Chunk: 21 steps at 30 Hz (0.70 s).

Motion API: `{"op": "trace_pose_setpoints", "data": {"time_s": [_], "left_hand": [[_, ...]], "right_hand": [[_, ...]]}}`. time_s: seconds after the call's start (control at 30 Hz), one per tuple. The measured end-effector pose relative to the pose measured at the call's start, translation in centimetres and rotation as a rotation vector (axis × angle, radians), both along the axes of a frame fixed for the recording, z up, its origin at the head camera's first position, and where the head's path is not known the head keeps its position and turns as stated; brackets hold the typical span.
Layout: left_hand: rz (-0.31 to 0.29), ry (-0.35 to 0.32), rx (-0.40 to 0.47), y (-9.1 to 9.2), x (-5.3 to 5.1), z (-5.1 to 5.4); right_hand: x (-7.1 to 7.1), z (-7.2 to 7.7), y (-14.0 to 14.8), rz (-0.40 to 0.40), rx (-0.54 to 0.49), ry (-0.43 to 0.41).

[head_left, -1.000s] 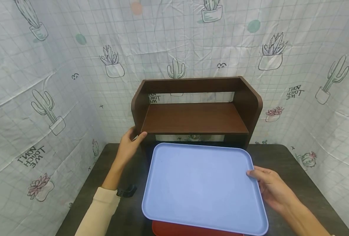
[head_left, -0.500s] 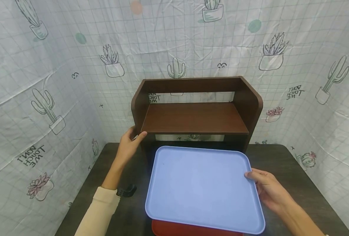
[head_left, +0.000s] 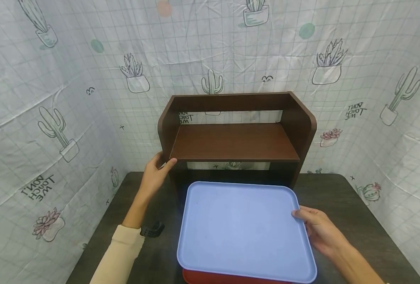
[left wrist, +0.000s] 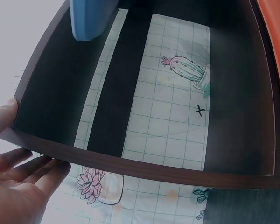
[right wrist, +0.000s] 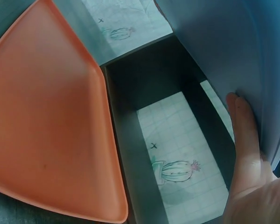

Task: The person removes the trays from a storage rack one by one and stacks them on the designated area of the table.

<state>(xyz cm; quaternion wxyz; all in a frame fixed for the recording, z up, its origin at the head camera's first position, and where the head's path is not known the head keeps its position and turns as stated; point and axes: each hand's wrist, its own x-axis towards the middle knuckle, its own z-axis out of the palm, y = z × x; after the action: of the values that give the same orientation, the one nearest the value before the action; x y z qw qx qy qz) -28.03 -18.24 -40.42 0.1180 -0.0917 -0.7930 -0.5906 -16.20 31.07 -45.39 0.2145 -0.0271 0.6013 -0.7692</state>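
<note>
My right hand [head_left: 323, 228] pinches the right rim of a light blue rectangular tray [head_left: 245, 228], thumb on top and fingers beneath. The tray is held in front of the brown wooden shelf [head_left: 235, 142], hiding much of its lower opening. From below, the right wrist view shows the tray's underside [right wrist: 219, 42] with fingers [right wrist: 245, 126] against it. My left hand [head_left: 154, 175] grips the shelf's left side panel at the height of its middle board. In the left wrist view, the thumb [left wrist: 7, 114] lies on the panel's front edge and the other fingers are on its outer side.
A red-orange tray [right wrist: 51, 116] lies on the dark table [head_left: 323, 193] in front of the shelf, mostly covered by the blue tray in the head view. Cloth [head_left: 89, 59] printed with potted cacti hangs behind and at both sides.
The blue tray and my right hand have come lower in the head view and a little left, away from the shelf's middle board. My left hand has stayed on the shelf.
</note>
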Motion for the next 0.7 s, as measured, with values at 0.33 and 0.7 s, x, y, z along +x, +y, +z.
{"op": "trace_pose_setpoints", "data": {"time_s": [0.33,0.7], "left_hand": [[-0.001,0.001,0.011,0.1,0.0,0.0],[-0.004,-0.007,0.015,0.1,0.1,0.1]], "right_hand": [[-0.1,-1.5,0.0,0.041,-0.012,-0.016],[-0.2,-3.1,-0.6,-0.013,0.028,-0.073]]}}
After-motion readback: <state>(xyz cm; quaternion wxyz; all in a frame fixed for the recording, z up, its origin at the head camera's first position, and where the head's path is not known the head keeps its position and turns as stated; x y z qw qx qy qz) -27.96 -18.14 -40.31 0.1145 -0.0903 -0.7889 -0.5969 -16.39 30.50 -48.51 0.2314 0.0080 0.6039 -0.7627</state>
